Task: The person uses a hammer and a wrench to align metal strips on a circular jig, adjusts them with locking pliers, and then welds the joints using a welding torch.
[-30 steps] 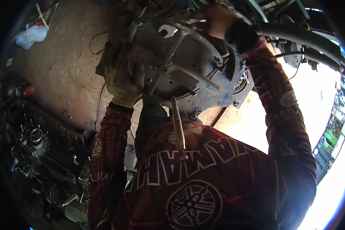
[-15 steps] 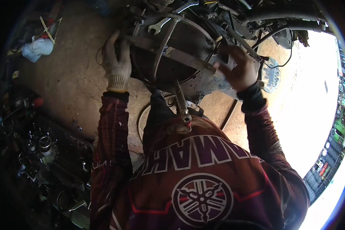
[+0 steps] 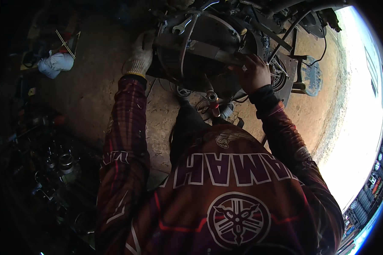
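Flat bar (image 3: 204, 49): lies slantwise across the round metal frame (image 3: 212, 32), its left end up by the gloved hand and its right end down by the bare one.
Round metal frame: ahead of the person, dark, with a curved rib (image 3: 184, 55) crossing under or over the bar; which one, I cannot tell.
Right hand (image 3: 253, 73): bare, fingers bent at the bar's right end; whether they grip it or only touch it, I cannot tell.
Left hand (image 3: 140, 55): in a pale knitted glove, at the frame's left side near the bar's other end; too shadowed to tell how closed it is.
Wrench (image 3: 180, 28): open-ended, over the frame's upper part, beyond the bar.
Rod (image 3: 212, 97): nearer the person, with a red part at its near end.
Floor (image 3: 93, 93): brown and stained; a whitish bundle (image 3: 55, 63) at far left, thin sticks (image 3: 66, 43) beside it.
Metal parts (image 3: 65, 163): cluttered in shadow, lower left.
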Demonstrator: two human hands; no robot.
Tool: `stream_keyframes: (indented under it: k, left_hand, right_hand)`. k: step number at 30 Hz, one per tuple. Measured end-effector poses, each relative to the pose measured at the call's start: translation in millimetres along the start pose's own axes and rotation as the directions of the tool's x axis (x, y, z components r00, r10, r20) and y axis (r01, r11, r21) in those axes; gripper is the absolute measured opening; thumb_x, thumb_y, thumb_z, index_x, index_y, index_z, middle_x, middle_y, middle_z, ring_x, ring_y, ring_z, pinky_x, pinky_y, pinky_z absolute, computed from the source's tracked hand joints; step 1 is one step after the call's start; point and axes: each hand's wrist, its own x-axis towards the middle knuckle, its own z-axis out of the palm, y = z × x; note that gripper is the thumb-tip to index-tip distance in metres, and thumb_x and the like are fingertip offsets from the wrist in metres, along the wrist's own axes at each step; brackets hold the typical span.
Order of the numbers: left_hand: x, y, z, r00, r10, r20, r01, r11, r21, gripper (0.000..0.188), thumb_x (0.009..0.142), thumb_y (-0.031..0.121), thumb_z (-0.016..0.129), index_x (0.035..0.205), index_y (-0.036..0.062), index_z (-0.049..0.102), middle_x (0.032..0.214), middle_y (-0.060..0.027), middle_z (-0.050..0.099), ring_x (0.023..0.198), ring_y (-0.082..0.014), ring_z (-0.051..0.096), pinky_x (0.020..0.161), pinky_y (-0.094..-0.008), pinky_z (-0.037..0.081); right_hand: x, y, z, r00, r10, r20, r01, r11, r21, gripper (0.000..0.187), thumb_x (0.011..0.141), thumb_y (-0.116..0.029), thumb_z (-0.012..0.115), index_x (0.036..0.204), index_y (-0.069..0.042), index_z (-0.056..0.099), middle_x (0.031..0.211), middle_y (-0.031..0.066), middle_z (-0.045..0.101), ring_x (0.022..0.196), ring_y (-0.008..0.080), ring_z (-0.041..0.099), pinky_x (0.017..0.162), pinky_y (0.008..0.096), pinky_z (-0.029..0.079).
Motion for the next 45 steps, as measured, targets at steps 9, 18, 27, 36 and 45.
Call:
stream_keyframes:
  k: [9,18,27,36,45]
  left_hand:
    - [12,-23,-5,0.978,0.197,0.075,-0.189,0.977,-0.101,0.054,0.099,0.055,0.048,0.127,0.0120,0.063,0.120,-0.0167,0.067,0.112,-0.0339,0.063,0.096,-0.0412,0.047]
    - [34,-42,-23,0.778,0.580,0.241,-0.492,0.802,-0.340,0.042,0.101,0.039,0.055,0.129,0.0084,0.060,0.119,-0.0163,0.067,0.109,-0.0307,0.065,0.094,-0.0376,0.049]
    - [41,-50,-21,0.618,0.689,0.379,-0.544,0.722,-0.427,0.045,0.097,0.024,0.062,0.137,0.0051,0.052,0.120,-0.0168,0.065,0.111,-0.0267,0.063,0.093,-0.0381,0.049]
    - [29,-41,-21,0.642,0.673,0.366,-0.558,0.738,-0.379,0.051,0.093,0.016,0.065,0.139,0.0008,0.048,0.120,-0.0166,0.062,0.111,-0.0267,0.061,0.099,-0.0376,0.047]
    - [42,-43,3,0.781,0.465,0.418,-0.380,0.884,-0.273,0.055,0.094,0.024,0.070,0.138,0.0009,0.048,0.129,-0.0131,0.058,0.117,-0.0234,0.057,0.100,-0.0339,0.044]
  right_hand:
    - [-24,12,-32,0.939,0.207,-0.274,-0.205,0.978,0.037,0.049,0.082,-0.030,0.079,0.123,-0.007,0.065,0.120,0.0151,0.064,0.111,0.0324,0.061,0.096,0.0419,0.048]
    - [-162,-36,37,0.358,0.815,-0.456,-0.677,0.563,0.475,0.039,0.094,-0.033,0.069,0.120,-0.004,0.065,0.113,0.0096,0.064,0.098,0.0184,0.063,0.083,0.0337,0.051]
    - [-246,-132,96,0.197,0.933,-0.302,-0.857,0.313,0.410,0.040,0.091,-0.034,0.070,0.115,-0.002,0.069,0.104,0.0141,0.072,0.089,0.0215,0.069,0.079,0.0346,0.054]
    - [-240,-132,88,0.207,0.971,-0.119,-0.896,0.237,0.375,0.042,0.092,-0.039,0.066,0.114,-0.003,0.069,0.100,0.0158,0.073,0.093,0.0275,0.070,0.082,0.0379,0.054]
    - [-256,-40,114,0.267,0.960,0.084,-0.882,0.208,0.423,0.045,0.094,-0.043,0.063,0.116,-0.004,0.069,0.107,0.0157,0.072,0.100,0.0281,0.068,0.089,0.0383,0.052]
